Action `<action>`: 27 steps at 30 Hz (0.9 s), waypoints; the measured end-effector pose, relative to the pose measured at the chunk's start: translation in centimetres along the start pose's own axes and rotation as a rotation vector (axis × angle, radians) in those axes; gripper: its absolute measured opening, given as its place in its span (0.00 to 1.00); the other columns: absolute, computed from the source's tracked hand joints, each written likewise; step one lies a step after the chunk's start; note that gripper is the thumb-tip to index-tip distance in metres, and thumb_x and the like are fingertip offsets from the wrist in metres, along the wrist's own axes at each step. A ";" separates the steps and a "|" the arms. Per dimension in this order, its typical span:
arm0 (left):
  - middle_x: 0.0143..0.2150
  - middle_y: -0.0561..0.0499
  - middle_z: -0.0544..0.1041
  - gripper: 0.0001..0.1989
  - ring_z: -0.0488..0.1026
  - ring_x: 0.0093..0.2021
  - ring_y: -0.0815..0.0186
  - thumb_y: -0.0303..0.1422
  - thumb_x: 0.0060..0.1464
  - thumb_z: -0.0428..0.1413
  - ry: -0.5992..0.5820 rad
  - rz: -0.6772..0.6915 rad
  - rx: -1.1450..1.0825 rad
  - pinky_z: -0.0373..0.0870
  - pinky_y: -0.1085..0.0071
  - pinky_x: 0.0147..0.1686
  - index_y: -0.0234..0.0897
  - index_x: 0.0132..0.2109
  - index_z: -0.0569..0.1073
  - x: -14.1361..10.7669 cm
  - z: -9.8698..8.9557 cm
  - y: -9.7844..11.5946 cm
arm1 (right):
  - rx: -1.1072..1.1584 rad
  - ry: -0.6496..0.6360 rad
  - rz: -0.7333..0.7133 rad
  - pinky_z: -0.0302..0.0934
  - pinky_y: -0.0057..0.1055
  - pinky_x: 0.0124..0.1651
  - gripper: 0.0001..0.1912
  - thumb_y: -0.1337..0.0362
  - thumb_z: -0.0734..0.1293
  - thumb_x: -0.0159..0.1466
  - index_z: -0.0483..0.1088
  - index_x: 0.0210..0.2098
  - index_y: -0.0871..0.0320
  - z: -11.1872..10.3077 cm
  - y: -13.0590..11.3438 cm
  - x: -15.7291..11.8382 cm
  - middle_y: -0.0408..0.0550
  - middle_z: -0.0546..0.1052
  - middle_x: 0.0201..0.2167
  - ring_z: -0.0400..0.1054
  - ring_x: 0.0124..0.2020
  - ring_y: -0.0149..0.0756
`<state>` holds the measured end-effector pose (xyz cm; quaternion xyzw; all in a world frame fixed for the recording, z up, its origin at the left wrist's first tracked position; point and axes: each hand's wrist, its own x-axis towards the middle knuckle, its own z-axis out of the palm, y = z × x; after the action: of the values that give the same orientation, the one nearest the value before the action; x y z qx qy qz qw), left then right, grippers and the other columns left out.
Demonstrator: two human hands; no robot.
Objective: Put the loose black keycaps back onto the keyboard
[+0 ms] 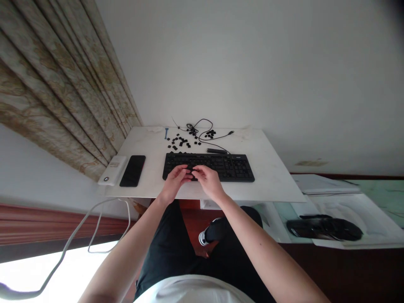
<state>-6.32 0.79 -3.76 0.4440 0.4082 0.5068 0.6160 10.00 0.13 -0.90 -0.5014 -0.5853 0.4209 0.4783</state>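
White tbl (271, 179) by wall (227, 71), curtain (66, 80); L fingers (180, 168), R fingers (200, 169) bent over kybd (236, 169), can't tell grip.

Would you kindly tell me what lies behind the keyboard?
Small black pieces, a looped black cable, a blue object and a dark strip lie behind the keyboard. Anything covered by its body or the cable's coil cannot be seen.

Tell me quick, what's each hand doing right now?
Left hand: curled over the black rectangular keyboard; whether it holds anything cannot be told.
Right hand: also curled over it, close to the left; holding cannot be told.
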 end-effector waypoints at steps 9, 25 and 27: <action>0.45 0.43 0.76 0.10 0.72 0.49 0.55 0.32 0.62 0.51 0.168 0.556 1.099 0.67 0.55 0.53 0.40 0.46 0.75 1.0 -5.8 0.2 | 0.740 0.199 0.384 0.74 0.30 0.46 0.13 0.64 0.78 0.51 0.75 0.35 0.55 -4.0 2.6 1.7 0.42 0.77 0.29 0.75 0.34 0.30; 0.54 0.38 0.75 0.15 0.70 0.57 0.49 0.39 0.63 0.53 -0.023 0.635 1.131 0.61 0.49 0.61 0.38 0.52 0.75 3.9 -0.9 -1.7 | 0.400 0.109 0.459 0.76 0.32 0.40 0.06 0.73 0.72 0.58 0.77 0.35 0.59 -6.2 1.5 7.3 0.44 0.75 0.25 0.71 0.28 0.29; 0.54 0.38 0.75 0.17 0.70 0.57 0.51 0.39 0.64 0.51 -0.011 0.669 1.248 0.63 0.50 0.59 0.35 0.52 0.75 4.1 -0.7 -2.0 | 0.305 0.065 0.462 0.76 0.30 0.38 0.06 0.73 0.72 0.58 0.77 0.36 0.60 -6.1 1.6 8.0 0.43 0.75 0.24 0.70 0.26 0.28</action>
<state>-5.89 4.78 -6.06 0.8183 0.4610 0.3379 0.0597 15.93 8.41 -0.24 -0.5569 -0.3700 0.5857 0.4581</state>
